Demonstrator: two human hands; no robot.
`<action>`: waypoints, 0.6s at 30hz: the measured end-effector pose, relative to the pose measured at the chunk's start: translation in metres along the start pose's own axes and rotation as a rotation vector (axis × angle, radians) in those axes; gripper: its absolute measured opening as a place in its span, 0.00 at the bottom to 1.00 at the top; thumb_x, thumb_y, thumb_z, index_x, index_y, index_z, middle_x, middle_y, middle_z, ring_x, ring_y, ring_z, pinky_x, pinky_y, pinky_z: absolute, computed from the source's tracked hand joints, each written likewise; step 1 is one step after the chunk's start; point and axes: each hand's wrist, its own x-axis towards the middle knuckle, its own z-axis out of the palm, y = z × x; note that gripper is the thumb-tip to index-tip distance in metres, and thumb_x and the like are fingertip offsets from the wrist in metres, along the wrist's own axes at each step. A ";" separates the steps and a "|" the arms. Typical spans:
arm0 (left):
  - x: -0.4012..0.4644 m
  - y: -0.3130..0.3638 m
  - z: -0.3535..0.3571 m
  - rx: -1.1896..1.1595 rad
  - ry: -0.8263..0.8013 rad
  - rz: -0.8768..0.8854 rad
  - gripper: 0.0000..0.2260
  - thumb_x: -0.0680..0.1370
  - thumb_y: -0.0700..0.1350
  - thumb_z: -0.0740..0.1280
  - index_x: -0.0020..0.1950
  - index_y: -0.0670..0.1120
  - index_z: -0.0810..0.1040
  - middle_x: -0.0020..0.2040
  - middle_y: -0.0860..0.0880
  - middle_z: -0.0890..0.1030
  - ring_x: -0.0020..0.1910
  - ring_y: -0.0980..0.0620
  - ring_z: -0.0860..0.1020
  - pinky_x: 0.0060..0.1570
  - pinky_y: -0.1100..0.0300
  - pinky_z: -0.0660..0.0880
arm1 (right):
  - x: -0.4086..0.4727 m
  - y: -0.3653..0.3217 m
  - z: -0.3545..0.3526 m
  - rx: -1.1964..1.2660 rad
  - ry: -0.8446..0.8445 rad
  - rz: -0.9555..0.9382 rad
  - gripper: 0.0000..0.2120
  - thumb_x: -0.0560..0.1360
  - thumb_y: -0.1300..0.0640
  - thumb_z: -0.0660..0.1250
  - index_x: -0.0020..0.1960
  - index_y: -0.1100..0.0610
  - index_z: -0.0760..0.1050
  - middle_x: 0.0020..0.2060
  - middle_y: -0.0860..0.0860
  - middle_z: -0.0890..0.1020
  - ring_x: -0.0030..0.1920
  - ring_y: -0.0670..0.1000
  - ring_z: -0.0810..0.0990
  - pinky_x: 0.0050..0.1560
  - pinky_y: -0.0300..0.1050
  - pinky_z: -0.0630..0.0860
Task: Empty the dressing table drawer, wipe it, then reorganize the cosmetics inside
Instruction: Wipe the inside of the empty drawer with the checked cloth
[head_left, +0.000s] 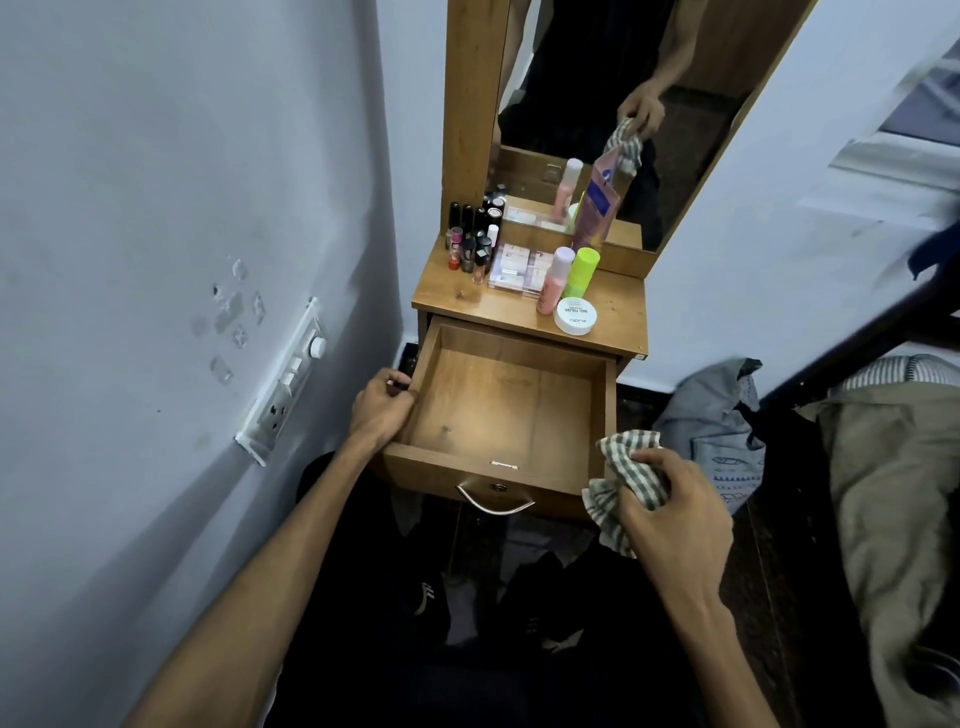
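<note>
Both hands are busy at the drawer: the left hand (382, 405) curls its fingers over the drawer's left wall near the front corner, steadying it, while the right hand (670, 499) bunches a checked cloth (623, 467) in a closed grip just outside the front right corner. The drawer (605, 415) is pulled well out of the dressing table (618, 306) and its wooden floor looks bare, so emptying seems done and wiping is the step in hand, judging by the cloth poised at the rim. To do it well, the cloth should probably be spread flatter under the fingers instead of staying wadded, then drawn from the back wall toward the front, working into the corners where dust gathers; the left hand's brace should stop the drawer sliding in under the pressure. On the tabletop behind stand the cosmetics: a cluster of small dark bottles (472, 239) at the left, a clear case of compacts (514, 267) in the middle, a pink bottle (555, 280) and a green bottle (582, 273) side by side, and a white round jar (575, 315) nearest the drawer. A mirror (613, 104) rises behind them, and a switch panel (291, 379) sits on the wall at left.
</note>
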 end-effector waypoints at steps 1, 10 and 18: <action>0.000 0.000 0.001 0.003 -0.002 0.004 0.08 0.76 0.45 0.68 0.54 0.52 0.77 0.50 0.52 0.80 0.52 0.50 0.78 0.54 0.56 0.73 | -0.004 -0.001 -0.002 0.003 0.025 0.001 0.16 0.67 0.56 0.77 0.52 0.45 0.80 0.44 0.47 0.80 0.45 0.52 0.79 0.40 0.47 0.75; -0.007 0.005 -0.001 0.042 -0.021 0.019 0.12 0.76 0.45 0.67 0.59 0.49 0.76 0.52 0.51 0.77 0.52 0.51 0.75 0.53 0.58 0.70 | -0.012 0.009 0.002 0.066 -0.005 0.004 0.16 0.66 0.57 0.77 0.50 0.47 0.76 0.41 0.47 0.82 0.42 0.51 0.81 0.41 0.50 0.78; -0.013 0.007 -0.003 0.031 -0.036 0.014 0.12 0.76 0.44 0.66 0.60 0.49 0.76 0.53 0.52 0.76 0.53 0.51 0.74 0.53 0.57 0.70 | -0.039 0.019 0.003 0.056 0.059 0.075 0.20 0.67 0.56 0.77 0.52 0.48 0.70 0.43 0.48 0.81 0.41 0.51 0.79 0.41 0.47 0.72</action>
